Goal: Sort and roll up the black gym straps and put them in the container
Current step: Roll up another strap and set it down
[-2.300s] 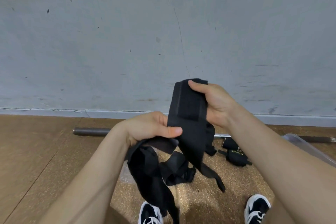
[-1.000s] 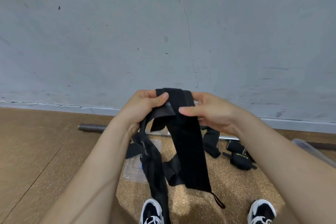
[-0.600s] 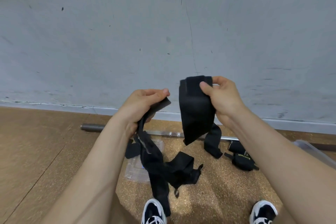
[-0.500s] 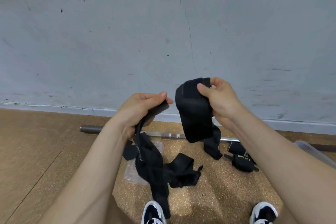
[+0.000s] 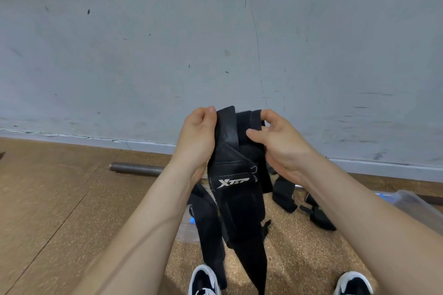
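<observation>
1. Well, the sorting is only partway. The left hand [image 5: 199,136] pinches the stiff top end of one black strap [image 5: 236,201], thumb pressed on it. The right hand [image 5: 282,148] curls its fingers [image 5: 269,116] round the top of a second strap [image 5: 254,118] touching the first.
2. Both straps hang unrolled toward the floor [image 5: 60,199].
3. At four o'clock from the hands a small bundle [image 5: 321,220] looks rolled but lies on the floor, with a loose strap [image 5: 284,195] just beside it.
4. The clear container [image 5: 412,201] shows only an edge at four o'clock, past the right forearm; I cannot tell what it holds.
5. The wall [image 5: 215,43] stands close at twelve, with a metal bar [image 5: 136,169] along its foot.
6. The shoes [image 5: 203,280] sit at six.
7. The open room, I judge, lies at eight to nine o'clock.
</observation>
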`<state>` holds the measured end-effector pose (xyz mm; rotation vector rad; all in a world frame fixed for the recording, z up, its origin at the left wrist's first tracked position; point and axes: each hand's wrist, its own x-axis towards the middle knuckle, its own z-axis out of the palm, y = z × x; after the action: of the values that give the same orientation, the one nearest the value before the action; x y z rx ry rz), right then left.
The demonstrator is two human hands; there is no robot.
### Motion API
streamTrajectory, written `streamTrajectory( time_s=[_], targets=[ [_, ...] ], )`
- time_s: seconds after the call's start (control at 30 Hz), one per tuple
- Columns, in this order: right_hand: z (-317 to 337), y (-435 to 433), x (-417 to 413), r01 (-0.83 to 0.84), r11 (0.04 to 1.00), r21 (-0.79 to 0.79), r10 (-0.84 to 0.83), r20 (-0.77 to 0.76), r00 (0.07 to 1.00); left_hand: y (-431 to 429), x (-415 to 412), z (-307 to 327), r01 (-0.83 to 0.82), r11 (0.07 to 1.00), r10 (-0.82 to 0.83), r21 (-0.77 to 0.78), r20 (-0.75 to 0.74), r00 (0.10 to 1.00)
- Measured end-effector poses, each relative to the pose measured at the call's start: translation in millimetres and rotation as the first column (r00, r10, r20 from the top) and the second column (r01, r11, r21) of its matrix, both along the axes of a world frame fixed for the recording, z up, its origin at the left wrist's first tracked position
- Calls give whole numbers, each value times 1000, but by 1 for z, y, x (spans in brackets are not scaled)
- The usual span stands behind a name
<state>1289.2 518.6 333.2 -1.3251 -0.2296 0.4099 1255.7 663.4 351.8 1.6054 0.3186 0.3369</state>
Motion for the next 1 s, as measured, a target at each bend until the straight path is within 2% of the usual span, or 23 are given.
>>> streamTrajectory(
  time_s=[0.13, 0.3, 0.5, 0.73, 1.0],
  targets=[
    [2, 8, -11, 0, 1000, 27, 0, 14, 1000, -1, 3, -4, -109, 984, 92, 144, 119, 989],
    [1, 12, -17, -36, 999, -2, 36, 30, 999, -5, 3, 3, -299, 875, 198, 381, 283, 939],
    [1, 13, -23, -81, 995, 58, 77, 64, 995, -10, 4, 2, -370, 832, 224, 414, 360, 906],
    [0, 15, -27, -121, 992, 46, 117, 92, 989, -4, 8, 0, -442, 751, 252, 490, 405, 879],
    [1, 18, -31, -120, 993, 19, 117, 131, 984, -5, 10, -4, -458, 743, 274, 487, 404, 873]
  ],
)
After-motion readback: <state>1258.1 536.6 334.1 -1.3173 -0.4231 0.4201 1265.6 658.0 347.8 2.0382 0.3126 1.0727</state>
